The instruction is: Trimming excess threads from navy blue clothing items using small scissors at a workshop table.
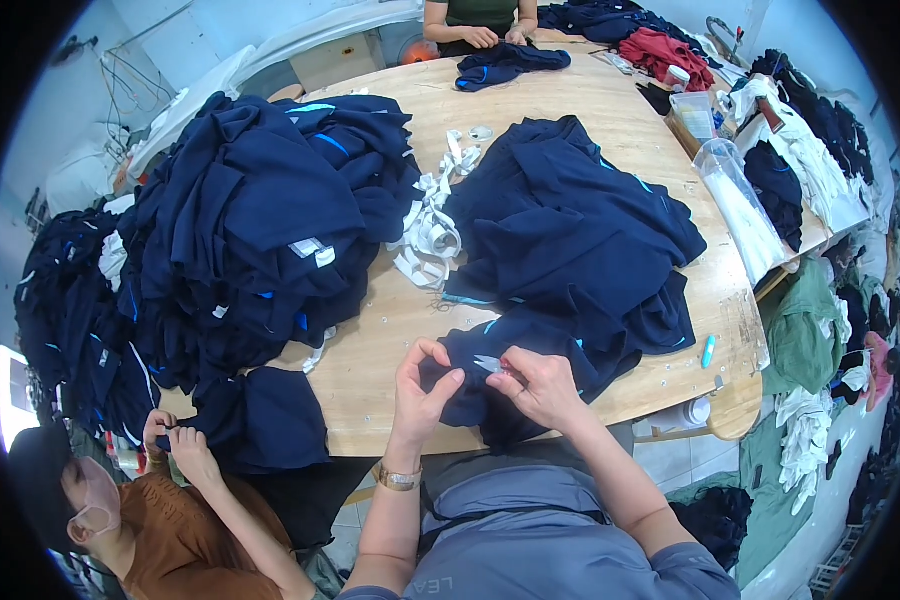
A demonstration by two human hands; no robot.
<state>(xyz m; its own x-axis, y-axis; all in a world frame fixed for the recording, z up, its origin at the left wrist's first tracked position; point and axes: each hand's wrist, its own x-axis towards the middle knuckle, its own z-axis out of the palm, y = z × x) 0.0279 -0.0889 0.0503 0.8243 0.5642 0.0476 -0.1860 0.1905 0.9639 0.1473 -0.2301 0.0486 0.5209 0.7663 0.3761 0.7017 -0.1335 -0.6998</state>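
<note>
A navy garment (500, 335) lies at the near edge of the table, partly against the larger navy pile beyond it. At its left side my left hand (420, 395) is curled, thumb and forefinger closed round the cloth; the exact grip is partly hidden. My right hand (542, 388) grips a small pair of thread snips (489, 364). Their pale pointed blades aim left over the garment, toward my left fingertips, and look slightly apart.
Navy garments form a pile (570, 220) ahead and a taller heap (260, 200) to the left. White strips (432, 235) lie between them. A turquoise marker-like stick (708, 352) is at right. Co-workers handle dark cloth at left (260, 415) and at the far edge (510, 65).
</note>
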